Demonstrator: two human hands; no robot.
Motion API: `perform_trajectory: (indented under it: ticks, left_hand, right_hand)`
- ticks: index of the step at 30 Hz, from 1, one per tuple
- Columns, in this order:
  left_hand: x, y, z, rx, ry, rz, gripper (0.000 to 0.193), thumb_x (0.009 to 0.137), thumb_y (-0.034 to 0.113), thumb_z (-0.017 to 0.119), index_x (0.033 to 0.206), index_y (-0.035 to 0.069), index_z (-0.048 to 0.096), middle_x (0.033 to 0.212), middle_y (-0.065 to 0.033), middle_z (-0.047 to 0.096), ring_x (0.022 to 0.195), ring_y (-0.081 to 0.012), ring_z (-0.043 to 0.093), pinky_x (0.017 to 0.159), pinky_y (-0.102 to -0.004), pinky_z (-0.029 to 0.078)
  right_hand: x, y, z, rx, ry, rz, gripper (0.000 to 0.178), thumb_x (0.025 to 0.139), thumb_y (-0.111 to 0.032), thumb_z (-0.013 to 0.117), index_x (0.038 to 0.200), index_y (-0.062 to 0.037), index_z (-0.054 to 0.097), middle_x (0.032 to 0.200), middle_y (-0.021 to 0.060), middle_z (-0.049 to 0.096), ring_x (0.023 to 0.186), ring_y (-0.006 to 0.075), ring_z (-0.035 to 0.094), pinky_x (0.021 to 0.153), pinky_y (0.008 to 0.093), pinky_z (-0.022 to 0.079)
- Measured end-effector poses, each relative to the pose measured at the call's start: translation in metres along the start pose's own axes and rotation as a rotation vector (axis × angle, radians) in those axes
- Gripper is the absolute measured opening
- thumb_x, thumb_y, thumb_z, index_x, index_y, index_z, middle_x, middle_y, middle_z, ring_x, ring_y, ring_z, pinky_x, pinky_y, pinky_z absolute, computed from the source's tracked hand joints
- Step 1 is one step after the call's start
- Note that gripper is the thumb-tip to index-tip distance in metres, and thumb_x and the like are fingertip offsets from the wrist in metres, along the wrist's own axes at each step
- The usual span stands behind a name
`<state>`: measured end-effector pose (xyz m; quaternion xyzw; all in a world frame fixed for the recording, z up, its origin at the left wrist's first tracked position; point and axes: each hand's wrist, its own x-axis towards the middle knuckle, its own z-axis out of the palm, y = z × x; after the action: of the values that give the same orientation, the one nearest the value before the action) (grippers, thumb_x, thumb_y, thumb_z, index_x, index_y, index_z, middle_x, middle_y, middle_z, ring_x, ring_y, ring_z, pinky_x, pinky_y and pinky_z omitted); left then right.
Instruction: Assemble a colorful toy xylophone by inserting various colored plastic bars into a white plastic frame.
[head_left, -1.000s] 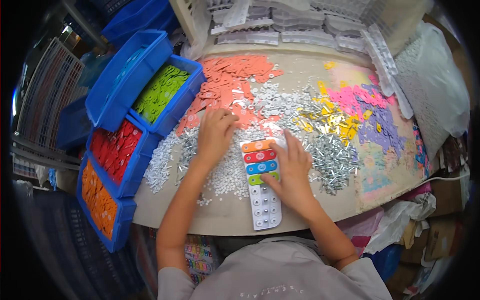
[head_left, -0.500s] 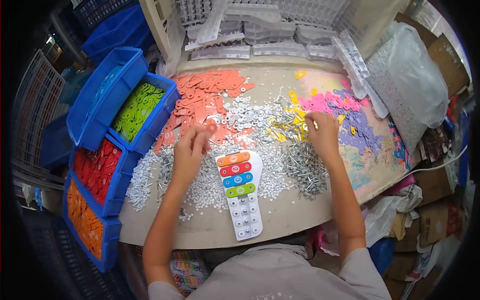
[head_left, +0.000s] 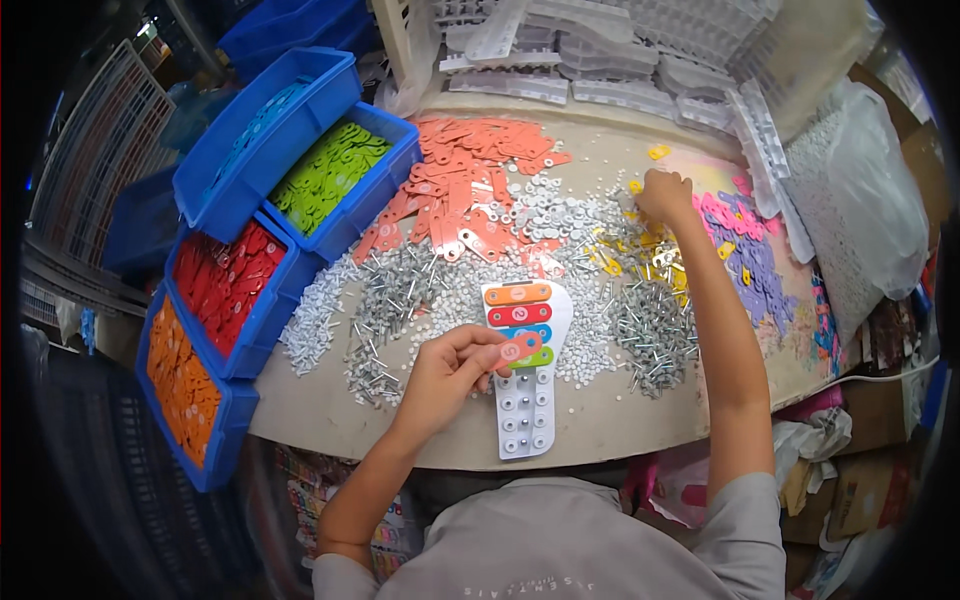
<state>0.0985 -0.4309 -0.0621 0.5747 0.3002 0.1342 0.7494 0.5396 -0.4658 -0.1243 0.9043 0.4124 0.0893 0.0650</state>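
Observation:
My left hand (head_left: 446,378) pinches a salmon-coloured toy xylophone bar (head_left: 520,350) between thumb and fingers. It hangs over a white xylophone base (head_left: 562,312) and partly covers the blue and green bars fixed there. Above those sit a red bar (head_left: 518,315) and an orange bar (head_left: 517,293); the lower part shows bare round studs. At the far right of the worktop, my right hand (head_left: 664,198) is closed with fingers curled down beside yellow bars (head_left: 606,264). Whatever its fingertips hold is hidden.
Blue bins (head_left: 237,378) of sorted bars stand at the left. Salmon bars (head_left: 450,180) lie at the back, with purple bars (head_left: 760,278) and pink bars (head_left: 735,215) at the right. Metal pins (head_left: 655,335) and white washers surround the base. Clear plastic trays (head_left: 610,90) line the back.
My left hand has come from the salmon pile toward the base, with a salmon bar in its fingers. My right hand has reached farther back and its fingers have curled. The whole view has shifted.

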Motion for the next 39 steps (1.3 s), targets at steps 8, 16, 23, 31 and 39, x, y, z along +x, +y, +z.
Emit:
perform_trajectory:
  ticks: [8,16,23,31,39]
  left_hand:
    - [-0.016,-0.011,0.001,-0.087,0.005,-0.047,0.012,0.097,0.012,0.064,0.103,0.001,0.065,0.086,-0.0042,0.070,0.064,-0.0013,0.056,0.052,-0.0185,0.042]
    - [-0.026,-0.036,-0.001,-0.308,0.089,0.206,0.013,0.101,0.013,0.059,0.106,0.001,0.061,0.094,-0.0122,0.070,0.071,-0.0159,0.067,0.055,-0.0226,0.049]
    - [-0.043,-0.029,-0.009,-0.216,-0.003,-0.012,0.016,0.102,0.009,0.055,0.111,-0.002,0.062,0.102,-0.0144,0.069,0.073,-0.0148,0.066,0.060,-0.0239,0.054]
    - [-0.035,-0.030,0.004,0.165,0.093,0.030,0.013,0.092,0.003,0.068,0.102,-0.006,0.070,0.092,-0.0075,0.070,0.078,-0.0108,0.066,0.069,-0.0210,0.055]
    - [-0.012,-0.037,0.038,0.421,0.292,0.331,0.014,0.083,0.007,0.076,0.097,0.002,0.074,0.078,-0.0085,0.065,0.071,-0.0191,0.063,0.065,-0.0332,0.051]
  right_hand:
    - [0.013,0.026,-0.005,0.719,-0.462,-0.045,0.023,0.076,-0.020,0.075,0.083,-0.0007,0.066,0.064,0.0091,0.066,0.056,0.0196,0.064,0.055,0.0335,0.051]
    - [-0.090,-0.019,-0.051,0.777,0.296,-0.064,0.016,0.096,-0.011,0.062,0.094,0.0003,0.050,0.074,0.0117,0.058,0.067,0.0239,0.060,0.062,0.0348,0.047]
    - [-0.239,-0.057,-0.096,1.323,0.022,0.068,0.006,0.100,-0.005,0.057,0.097,-0.0029,0.052,0.078,0.0003,0.057,0.072,0.0072,0.053,0.061,0.0246,0.040]
    - [-0.294,-0.060,-0.078,1.798,-0.505,0.300,0.023,0.106,-0.021,0.050,0.104,-0.0015,0.062,0.078,0.0004,0.058,0.070,0.0082,0.053,0.065,0.0252,0.045]
    - [-0.315,-0.064,-0.099,2.040,-0.634,0.406,0.019,0.110,-0.030,0.041,0.102,-0.0128,0.043,0.074,0.0012,0.047,0.065,0.0097,0.049,0.050,0.0231,0.037]
